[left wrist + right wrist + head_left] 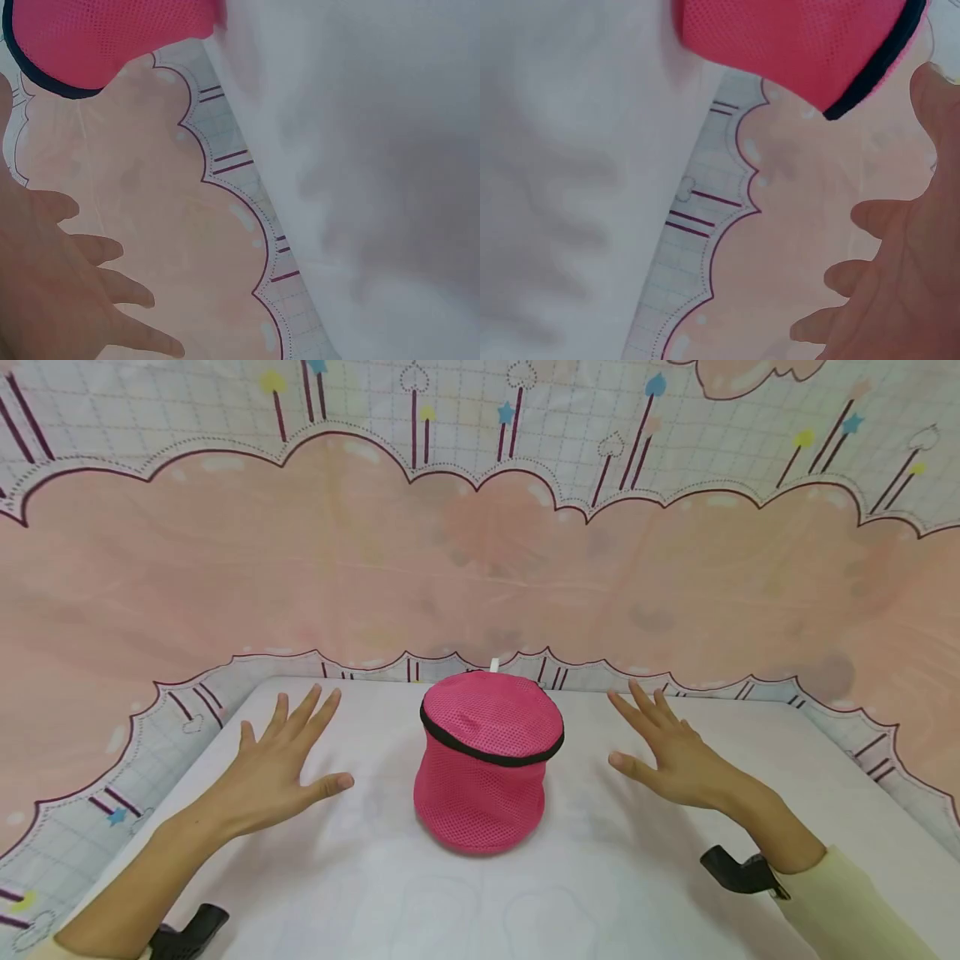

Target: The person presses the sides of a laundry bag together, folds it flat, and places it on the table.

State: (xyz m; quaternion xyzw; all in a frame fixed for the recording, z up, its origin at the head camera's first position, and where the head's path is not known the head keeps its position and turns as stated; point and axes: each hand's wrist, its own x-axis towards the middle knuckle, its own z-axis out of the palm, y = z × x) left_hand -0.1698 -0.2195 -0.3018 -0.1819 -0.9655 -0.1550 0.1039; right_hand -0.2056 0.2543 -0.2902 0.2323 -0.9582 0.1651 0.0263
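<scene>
A pink mesh bag (480, 802), round like a drum with a black band around its top edge, stands upright on the white table (360, 893). A small white tab (494, 665) sticks up behind its lid. To the left of the bag, my left hand (273, 772) hovers with fingers spread, touching nothing. On the other side, my right hand (667, 756) is likewise spread and apart from the bag. Both wrist views show the mesh bag (112, 37) near the top, with the spread fingers of each hand below it.
A peach and white cloth (480, 577) printed with scalloped edges and candle-like shapes hangs behind the table and shows along its sides. Black wrist mounts (738, 870) are on both forearms. Pale sleeves (855, 902) reach in from the bottom corners.
</scene>
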